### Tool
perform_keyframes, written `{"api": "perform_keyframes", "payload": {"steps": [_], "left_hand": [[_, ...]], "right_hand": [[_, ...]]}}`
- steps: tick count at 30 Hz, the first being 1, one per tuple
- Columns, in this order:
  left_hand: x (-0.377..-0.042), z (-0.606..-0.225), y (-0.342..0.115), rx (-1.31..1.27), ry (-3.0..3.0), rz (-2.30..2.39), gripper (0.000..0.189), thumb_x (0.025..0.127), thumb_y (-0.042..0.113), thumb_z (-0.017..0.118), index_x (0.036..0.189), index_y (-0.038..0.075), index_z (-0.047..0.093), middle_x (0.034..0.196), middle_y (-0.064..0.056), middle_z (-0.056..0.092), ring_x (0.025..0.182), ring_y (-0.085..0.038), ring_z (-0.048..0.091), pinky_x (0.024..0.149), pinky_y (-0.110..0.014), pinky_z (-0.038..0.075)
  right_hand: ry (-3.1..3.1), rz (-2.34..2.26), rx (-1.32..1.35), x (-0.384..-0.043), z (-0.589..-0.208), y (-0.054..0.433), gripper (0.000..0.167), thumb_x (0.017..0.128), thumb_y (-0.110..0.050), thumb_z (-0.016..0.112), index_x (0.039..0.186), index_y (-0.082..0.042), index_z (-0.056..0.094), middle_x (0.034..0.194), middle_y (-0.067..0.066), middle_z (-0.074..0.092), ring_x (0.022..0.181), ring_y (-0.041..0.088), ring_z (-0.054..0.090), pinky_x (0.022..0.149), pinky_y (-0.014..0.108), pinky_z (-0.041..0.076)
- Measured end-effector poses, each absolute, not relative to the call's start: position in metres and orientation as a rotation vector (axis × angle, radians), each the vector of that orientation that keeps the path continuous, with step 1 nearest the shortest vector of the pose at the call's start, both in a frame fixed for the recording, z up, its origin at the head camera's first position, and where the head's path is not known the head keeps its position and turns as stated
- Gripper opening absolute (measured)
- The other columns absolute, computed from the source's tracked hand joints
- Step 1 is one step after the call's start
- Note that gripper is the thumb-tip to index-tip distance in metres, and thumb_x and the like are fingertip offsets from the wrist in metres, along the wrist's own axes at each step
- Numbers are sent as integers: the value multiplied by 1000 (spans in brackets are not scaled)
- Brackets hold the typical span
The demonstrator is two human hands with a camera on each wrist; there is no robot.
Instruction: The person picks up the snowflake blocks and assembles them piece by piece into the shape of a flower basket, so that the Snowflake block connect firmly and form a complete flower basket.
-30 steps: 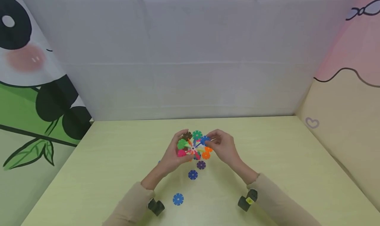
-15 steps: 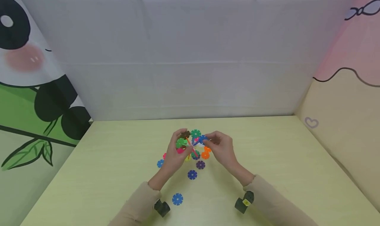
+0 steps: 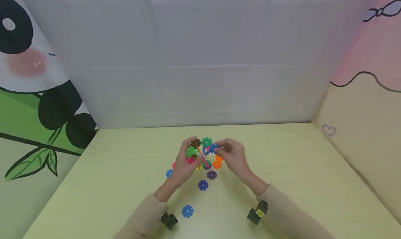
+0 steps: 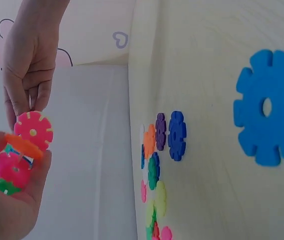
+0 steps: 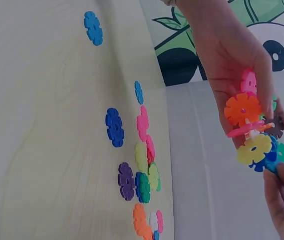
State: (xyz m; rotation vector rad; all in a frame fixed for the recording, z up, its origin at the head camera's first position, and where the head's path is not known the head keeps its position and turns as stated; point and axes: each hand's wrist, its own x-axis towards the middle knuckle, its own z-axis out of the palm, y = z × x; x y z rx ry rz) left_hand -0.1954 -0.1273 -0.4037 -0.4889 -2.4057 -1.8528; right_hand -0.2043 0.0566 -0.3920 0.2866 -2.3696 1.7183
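Fingers and thumb of my left hand [image 3: 183, 165] grip a cluster of interlocked plastic snowflake discs above the table, with the thumb near its middle. The cluster has a green disc [image 3: 190, 151], a brown disc [image 3: 196, 143], and, in the right wrist view, an orange disc [image 5: 242, 109] and a yellow disc [image 5: 254, 149]. My right hand [image 3: 235, 157] pinches a blue snowflake disc [image 3: 213, 148] at the cluster's right side, fingertips right at its edge. In the left wrist view a pink disc [image 4: 33, 131] overlaps the right fingertips. The palm partly hides the cluster.
Loose snowflake discs lie on the pale table [image 3: 125, 169] beneath and in front of the hands. Among them are a purple disc [image 3: 212, 175], a dark blue disc [image 3: 203, 185], an orange disc [image 3: 217, 164] and a lighter blue disc [image 3: 187, 211] nearest the body. A grey-white backdrop [image 3: 200, 75] stands behind.
My left hand has shifted slightly right and its thumb now covers more of the cluster's middle, uncovering blue and pink discs on the table at left. My right hand keeps pinching the blue disc.
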Motion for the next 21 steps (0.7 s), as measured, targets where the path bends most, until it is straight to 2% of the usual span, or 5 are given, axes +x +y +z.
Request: {"api": "perform_keyframes", "payload": {"steps": [4,9,13,18,21], "left_hand": [[-195,-402,-135,-524,-2485,-1920,66,92,5,64,146,9,27,146,-23,42,133,-41,43,102,-50,51],[-196,-406,-143,-588,-2538,-1950,70,94,4,63,150,10,22,139,-26,48,126,-39,49,110,-59,42],[-196,-410,-146,-661,-2592,-1901,66,95,6,62,151,10,27,137,-24,50,123,-35,51,110,-52,44],[-196,-412,-146,-664,-2616,-1869,60,96,9,62,148,10,34,131,-21,55,118,-31,54,97,-32,51],[-197,-413,-145,-682,-2603,-1847,58,95,9,62,147,8,35,127,-21,56,112,-30,54,95,-32,49]], "right_hand": [[-2397,1753,346,-210,-393,62,18,88,1,69,106,6,70,99,25,72,83,40,72,71,22,60],[-2448,1720,466,-213,-395,67,18,89,1,68,106,7,70,99,25,73,84,38,73,74,28,61],[-2502,1721,511,-217,-396,68,19,89,0,68,107,6,70,100,24,74,86,39,73,76,29,61],[-2523,1753,565,-220,-399,70,21,89,1,68,108,7,69,102,26,73,89,42,72,75,27,61],[-2540,1757,613,-222,-400,73,23,89,-1,68,111,7,68,104,26,72,89,42,71,75,29,61]]}}
